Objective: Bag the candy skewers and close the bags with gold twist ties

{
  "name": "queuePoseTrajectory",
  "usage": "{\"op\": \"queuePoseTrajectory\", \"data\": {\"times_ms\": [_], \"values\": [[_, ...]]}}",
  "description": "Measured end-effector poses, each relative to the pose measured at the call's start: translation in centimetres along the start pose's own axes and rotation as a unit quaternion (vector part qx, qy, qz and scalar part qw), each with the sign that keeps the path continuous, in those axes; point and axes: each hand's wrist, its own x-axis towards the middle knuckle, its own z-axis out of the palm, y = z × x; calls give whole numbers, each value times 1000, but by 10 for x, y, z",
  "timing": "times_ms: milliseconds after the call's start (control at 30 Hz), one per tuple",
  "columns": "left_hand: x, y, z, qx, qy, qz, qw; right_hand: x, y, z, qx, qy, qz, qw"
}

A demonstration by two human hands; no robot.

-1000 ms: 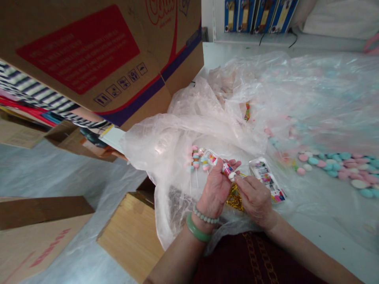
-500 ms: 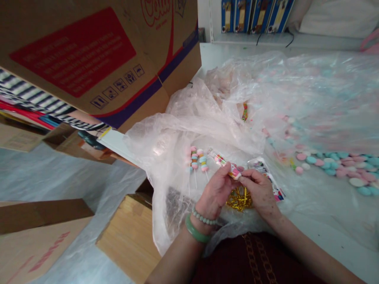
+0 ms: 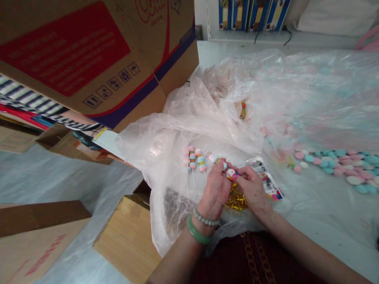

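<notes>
A marshmallow candy stick in a clear printed wrapper [image 3: 231, 174] is between my two hands. My left hand [image 3: 215, 189] is closed around its length, and pastel pieces show beyond the fingers. My right hand [image 3: 254, 190] pinches the wrapper's near end. Beneath my hands lies a pile of gold twist ties [image 3: 236, 200]. Printed clear bags [image 3: 268, 182] lie flat just right of my right hand. Left of my hands, several candy sticks [image 3: 192, 158] of pink, blue and yellow pieces rest on the plastic sheet, their white sticks towards me.
Loose pastel candies [image 3: 345, 163] spread over the table at right, partly under a large clear plastic bag [image 3: 310, 90]. A big carton [image 3: 118, 59] stands at the upper left. Further cartons [image 3: 127, 236] are on the floor. Blue boxes [image 3: 254, 15] line a back shelf.
The wrapped candy stick has turned in my fingers, and a white and pink part of its wrapper now shows. My left fingers have opened a little along it. The view has shifted slightly.
</notes>
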Motion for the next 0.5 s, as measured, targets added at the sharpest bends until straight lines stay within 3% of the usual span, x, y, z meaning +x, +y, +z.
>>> {"op": "queuePoseTrajectory", "data": {"times_ms": [167, 267, 500], "values": [[7, 21, -6, -18, 29, 3, 999, -4, 0, -17, -84, -79, 4, 993], [8, 23, -9, -2, 30, 18, 999, -7, -1, -21, -124, -106, 7, 987], [0, 3, -11, 55, -21, 31, 998, -7, -9, -3, -185, -62, -103, 975]]}}
